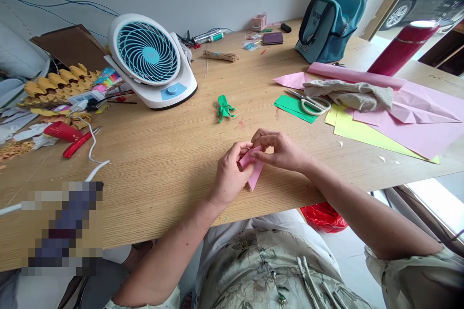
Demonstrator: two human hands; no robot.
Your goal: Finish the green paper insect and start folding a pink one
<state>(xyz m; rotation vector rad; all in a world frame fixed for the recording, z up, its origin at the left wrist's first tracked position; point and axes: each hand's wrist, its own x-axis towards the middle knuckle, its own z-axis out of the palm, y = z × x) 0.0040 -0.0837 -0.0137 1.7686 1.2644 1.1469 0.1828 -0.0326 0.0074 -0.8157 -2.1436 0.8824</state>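
My left hand (230, 171) and my right hand (282, 150) meet over the near edge of the wooden table (163, 154). Both pinch a small folded piece of pink paper (254, 174), whose pointed tip hangs down toward the table edge. The fingers of both hands are closed on its upper part. A folded green paper figure (224, 107) lies on the table a little beyond the hands.
A white and blue desk fan (150, 60) stands at the back left. Pink, yellow and green paper sheets (398, 120), scissors (311, 104) and a grey cloth (350, 94) lie at right. A teal bag (328, 26) and red bottle (402, 48) stand behind. Craft clutter fills the left edge.
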